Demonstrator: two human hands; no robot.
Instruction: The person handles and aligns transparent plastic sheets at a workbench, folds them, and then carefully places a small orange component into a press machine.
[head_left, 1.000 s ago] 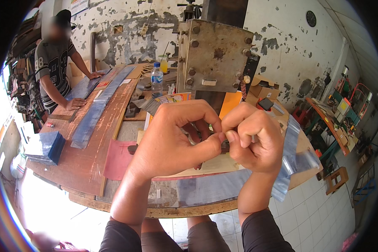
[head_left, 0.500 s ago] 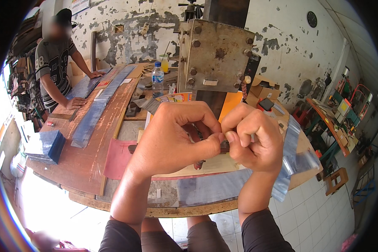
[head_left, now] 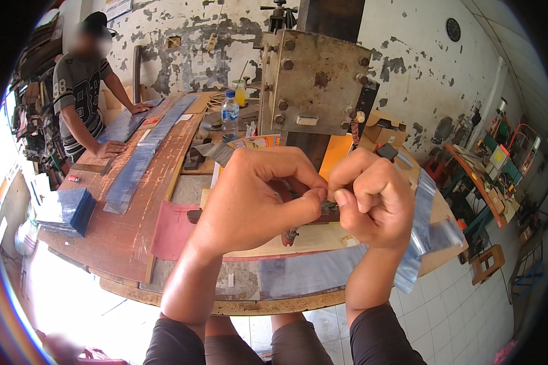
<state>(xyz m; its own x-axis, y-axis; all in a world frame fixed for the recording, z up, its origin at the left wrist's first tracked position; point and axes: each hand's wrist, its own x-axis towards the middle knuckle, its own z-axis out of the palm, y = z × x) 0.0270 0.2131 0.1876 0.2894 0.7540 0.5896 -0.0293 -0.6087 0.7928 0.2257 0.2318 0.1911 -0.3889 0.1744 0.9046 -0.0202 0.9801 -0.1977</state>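
Note:
Raised over the bench in front of the press, my left hand (head_left: 259,201) pinches thumb against forefinger. My right hand (head_left: 374,201) is curled beside it, thumb and forefinger pressed together, and the two pinches almost meet. Whatever sits between the fingertips is too small to make out. Behind the hands stands a bolted metal press (head_left: 316,91), its lower part partly hidden by them. Under my left wrist a pink sheet (head_left: 172,228) lies on the bench, and a strip of clear bluish plastic (head_left: 310,274) runs along the front edge.
At the left table (head_left: 146,207) a person (head_left: 82,91) rests both hands on long plastic strips. A stack of blue plastic sheets (head_left: 67,210) sits at that table's near left corner. A water bottle (head_left: 230,115) stands left of the press; an open cardboard box (head_left: 383,131) is right.
My right hand has shifted slightly to the right, so its fingertips sit a little farther from my left ones. My left hand has hardly moved.

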